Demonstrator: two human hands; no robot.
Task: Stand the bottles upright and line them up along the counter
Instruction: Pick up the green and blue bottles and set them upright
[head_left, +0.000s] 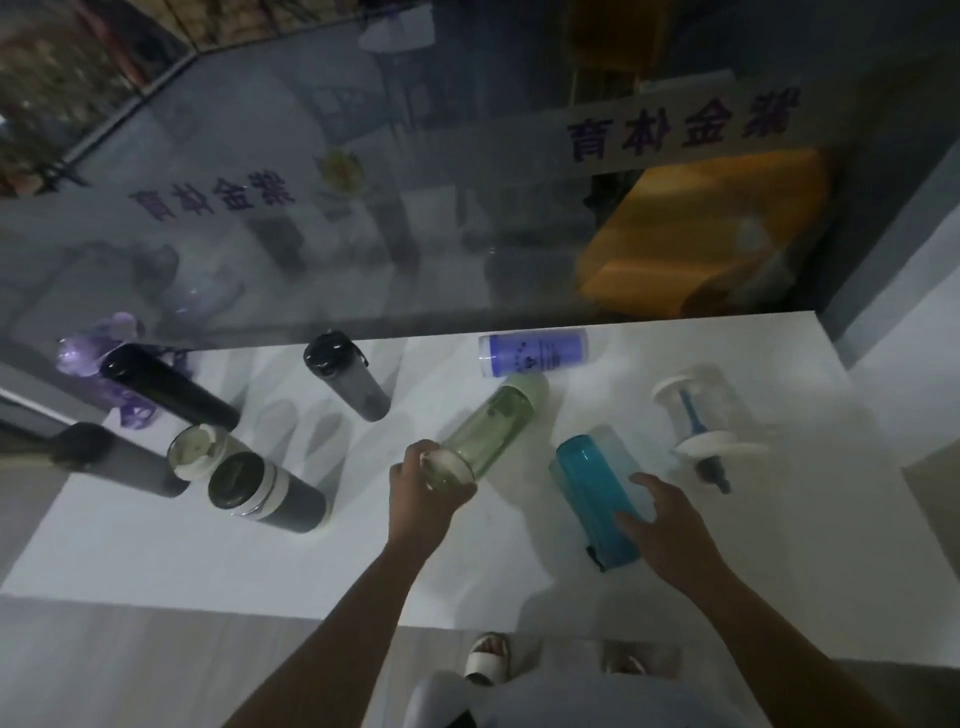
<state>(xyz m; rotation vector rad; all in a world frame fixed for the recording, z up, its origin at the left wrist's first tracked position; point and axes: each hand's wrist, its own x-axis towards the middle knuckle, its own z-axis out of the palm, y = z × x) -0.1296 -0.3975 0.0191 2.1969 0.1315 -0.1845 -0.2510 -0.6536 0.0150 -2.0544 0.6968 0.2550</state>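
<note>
A green bottle (491, 426) lies tilted mid-worktop (156, 545), its near end gripped by the left hand (423, 491), fingers wrapped around it. Just right of it, the right hand (670, 525) rests on a blue bottle (597, 493), fingers spread. Left of the green bottle, dark bottles (270, 491) blur together; the farthest is cut off by a glass panel (363, 208).

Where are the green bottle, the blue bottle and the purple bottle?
green bottle (488, 423): head view, mid body.
blue bottle (589, 470): head view, upper body.
purple bottle (535, 352): head view, label.
</note>
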